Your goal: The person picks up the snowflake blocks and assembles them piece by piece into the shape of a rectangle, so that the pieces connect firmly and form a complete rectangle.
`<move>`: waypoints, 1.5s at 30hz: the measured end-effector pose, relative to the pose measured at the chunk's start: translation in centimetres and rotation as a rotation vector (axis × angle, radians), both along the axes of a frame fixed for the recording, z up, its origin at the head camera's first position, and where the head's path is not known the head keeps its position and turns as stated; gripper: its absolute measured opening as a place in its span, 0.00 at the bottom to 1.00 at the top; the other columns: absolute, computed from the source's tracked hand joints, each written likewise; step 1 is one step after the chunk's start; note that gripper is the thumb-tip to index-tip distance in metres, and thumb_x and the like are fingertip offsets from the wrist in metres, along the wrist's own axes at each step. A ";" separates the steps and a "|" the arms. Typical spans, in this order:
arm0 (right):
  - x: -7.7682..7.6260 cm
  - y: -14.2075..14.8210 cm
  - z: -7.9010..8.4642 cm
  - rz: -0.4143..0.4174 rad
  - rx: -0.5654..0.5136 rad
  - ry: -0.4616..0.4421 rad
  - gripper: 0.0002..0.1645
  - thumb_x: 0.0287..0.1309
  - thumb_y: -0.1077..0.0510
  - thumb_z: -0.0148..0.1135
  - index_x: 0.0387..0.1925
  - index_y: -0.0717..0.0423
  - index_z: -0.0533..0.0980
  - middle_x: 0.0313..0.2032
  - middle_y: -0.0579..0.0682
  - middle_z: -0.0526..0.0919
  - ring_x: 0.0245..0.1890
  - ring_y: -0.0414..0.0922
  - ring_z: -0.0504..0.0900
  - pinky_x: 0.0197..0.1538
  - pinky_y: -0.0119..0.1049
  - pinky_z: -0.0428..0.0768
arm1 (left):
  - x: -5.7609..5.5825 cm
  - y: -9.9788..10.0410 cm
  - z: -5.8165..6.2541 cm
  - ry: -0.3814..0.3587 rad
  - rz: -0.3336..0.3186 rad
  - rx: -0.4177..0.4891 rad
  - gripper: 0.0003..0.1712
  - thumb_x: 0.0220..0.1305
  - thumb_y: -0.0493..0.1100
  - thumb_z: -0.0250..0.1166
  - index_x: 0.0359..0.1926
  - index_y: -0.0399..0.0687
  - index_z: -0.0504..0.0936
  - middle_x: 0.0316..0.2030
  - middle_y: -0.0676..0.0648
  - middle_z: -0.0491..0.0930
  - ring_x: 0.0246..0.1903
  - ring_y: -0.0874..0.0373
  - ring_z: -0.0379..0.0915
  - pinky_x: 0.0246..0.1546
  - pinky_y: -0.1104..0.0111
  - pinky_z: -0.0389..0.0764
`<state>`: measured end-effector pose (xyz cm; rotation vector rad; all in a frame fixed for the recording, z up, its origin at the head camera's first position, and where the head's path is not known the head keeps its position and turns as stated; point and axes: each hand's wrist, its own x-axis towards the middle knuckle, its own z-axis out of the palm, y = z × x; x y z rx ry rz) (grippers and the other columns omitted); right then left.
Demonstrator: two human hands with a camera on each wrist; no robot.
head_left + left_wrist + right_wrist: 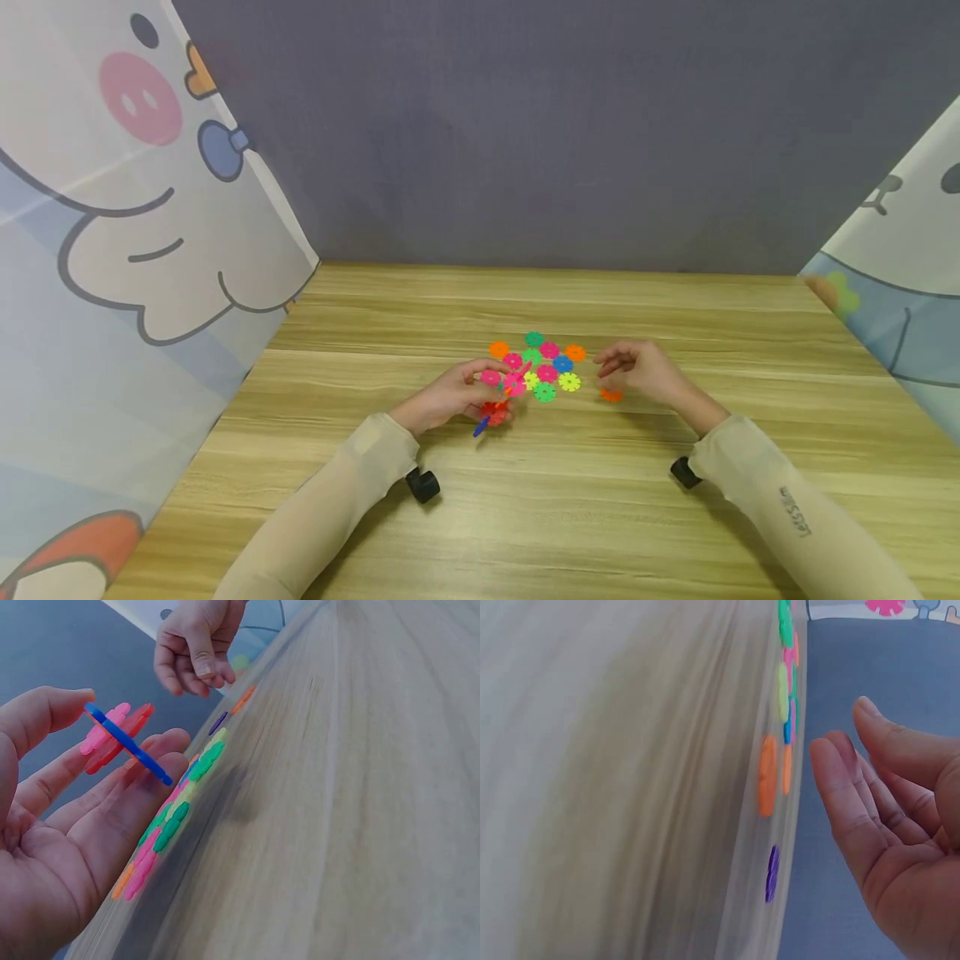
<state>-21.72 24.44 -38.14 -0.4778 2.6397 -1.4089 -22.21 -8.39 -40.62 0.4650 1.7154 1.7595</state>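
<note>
My left hand (450,396) pinches a small cluster of joined, notched plastic discs between thumb and fingers, raised off the table. A blue disc (127,742), a red disc (493,414) and a pink disc (96,740) show in that cluster; fingers cover part of it. My right hand (651,373) hovers over the table to the right with fingers loosely bent and nothing held. Just below it lies a loose orange disc (611,396). A purple disc (772,874) lies close by in the right wrist view; in the head view it is hidden.
Several loose discs in pink, green, yellow, blue and orange lie flat between the hands, such as a green disc (544,392) and a yellow disc (569,382). The wooden table (525,517) meets a grey panel (555,150) behind, with cartoon-printed sheets at both sides.
</note>
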 end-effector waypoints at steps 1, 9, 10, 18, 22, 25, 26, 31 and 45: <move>0.0 0.2 0.0 -0.002 0.004 -0.007 0.20 0.51 0.71 0.72 0.46 0.76 0.78 0.35 0.61 0.86 0.33 0.47 0.85 0.34 0.32 0.84 | 0.0 0.0 -0.1 -0.001 0.001 0.004 0.28 0.66 0.32 0.61 0.66 0.35 0.67 0.42 0.31 0.84 0.35 0.49 0.86 0.40 0.58 0.86; -0.3 1.4 -0.3 -0.023 0.036 -0.106 0.24 0.48 0.70 0.74 0.48 0.76 0.77 0.34 0.58 0.84 0.33 0.45 0.83 0.35 0.35 0.85 | 0.0 -0.2 -0.2 -0.007 0.018 0.014 0.29 0.65 0.32 0.61 0.66 0.38 0.67 0.43 0.31 0.84 0.36 0.48 0.86 0.41 0.57 0.86; -0.3 1.5 -0.2 -0.028 0.049 -0.110 0.25 0.47 0.69 0.75 0.48 0.75 0.78 0.34 0.57 0.84 0.33 0.45 0.82 0.35 0.34 0.84 | 0.0 -0.2 -0.3 -0.008 0.020 0.011 0.29 0.65 0.32 0.61 0.66 0.39 0.68 0.43 0.30 0.84 0.37 0.48 0.86 0.41 0.57 0.86; -0.5 1.9 -0.3 0.001 0.072 -0.136 0.26 0.44 0.70 0.77 0.46 0.76 0.77 0.31 0.56 0.82 0.28 0.46 0.81 0.30 0.38 0.85 | 0.0 -0.4 -0.4 0.006 0.017 0.005 0.29 0.66 0.32 0.61 0.67 0.39 0.67 0.44 0.29 0.83 0.38 0.46 0.86 0.41 0.57 0.86; -0.6 2.1 -0.5 -0.007 0.092 -0.170 0.27 0.44 0.69 0.77 0.47 0.76 0.78 0.31 0.56 0.81 0.27 0.46 0.81 0.30 0.39 0.86 | 0.1 -0.5 -0.4 0.011 0.014 0.007 0.28 0.66 0.32 0.61 0.66 0.39 0.68 0.43 0.31 0.84 0.36 0.48 0.86 0.41 0.57 0.86; -0.8 2.2 -0.7 -0.007 0.116 -0.197 0.27 0.45 0.68 0.77 0.48 0.75 0.78 0.33 0.56 0.80 0.28 0.45 0.81 0.31 0.39 0.86 | 0.2 -0.5 -0.4 0.010 0.012 0.008 0.28 0.66 0.32 0.61 0.66 0.39 0.69 0.41 0.31 0.85 0.35 0.49 0.86 0.41 0.57 0.86; -0.8 2.2 -0.7 -0.001 0.127 -0.200 0.27 0.46 0.68 0.77 0.48 0.75 0.78 0.34 0.56 0.80 0.28 0.45 0.80 0.31 0.39 0.86 | 0.2 -0.5 -0.5 0.010 0.011 0.008 0.27 0.66 0.32 0.61 0.66 0.39 0.69 0.41 0.31 0.85 0.35 0.49 0.86 0.41 0.56 0.86; -0.7 1.8 -0.5 0.026 0.181 -0.206 0.24 0.46 0.69 0.76 0.47 0.73 0.80 0.35 0.56 0.79 0.30 0.45 0.78 0.30 0.39 0.85 | 0.1 -0.5 -0.5 0.010 0.015 0.007 0.28 0.66 0.33 0.61 0.66 0.39 0.69 0.41 0.32 0.85 0.35 0.50 0.86 0.39 0.57 0.86; -0.5 1.1 -0.2 0.023 0.221 -0.197 0.16 0.44 0.71 0.76 0.38 0.67 0.81 0.31 0.54 0.76 0.26 0.44 0.78 0.28 0.39 0.85 | -0.2 -0.3 -0.7 -0.008 0.021 0.012 0.29 0.65 0.33 0.62 0.66 0.41 0.69 0.40 0.34 0.86 0.36 0.50 0.86 0.35 0.62 0.86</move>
